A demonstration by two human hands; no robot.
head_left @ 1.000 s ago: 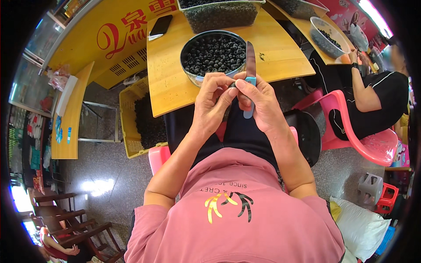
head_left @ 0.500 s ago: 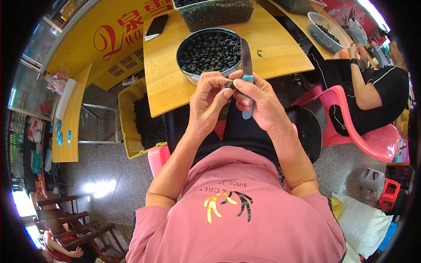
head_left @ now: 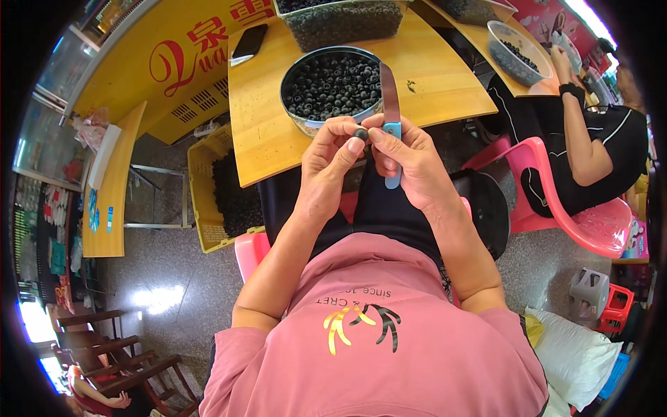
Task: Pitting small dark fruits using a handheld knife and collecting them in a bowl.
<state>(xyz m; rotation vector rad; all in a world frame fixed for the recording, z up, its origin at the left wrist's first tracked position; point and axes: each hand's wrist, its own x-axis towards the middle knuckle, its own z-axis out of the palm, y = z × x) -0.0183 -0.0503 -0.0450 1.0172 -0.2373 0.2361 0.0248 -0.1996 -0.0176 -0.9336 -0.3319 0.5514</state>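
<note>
My left hand (head_left: 326, 158) is closed, pinching a small dark round piece (head_left: 360, 134) between thumb and fingertips. My right hand (head_left: 410, 161) grips a knife (head_left: 391, 97) by its light-blue handle, with the blade pointing up and away from me. The fingertips of both hands almost meet at the round piece, just off the table's near edge. Right behind them stands a round tub (head_left: 333, 87) filled with many similar dark round pieces. What kind they are, I cannot make out.
The yellow wooden table (head_left: 438, 90) also bears a clear rectangular bin (head_left: 340, 28) of dark pieces and a phone (head_left: 250, 42). A yellow crate (head_left: 208, 187) stands on the floor at left. To the right, a co-worker (head_left: 590, 139) sits on a pink chair (head_left: 556, 187) by another bowl (head_left: 517, 55).
The left fingers have shifted slightly, so more of the dark round piece shows. The knife has barely moved. At right, the co-worker's arm has risen toward the far side of their table.
</note>
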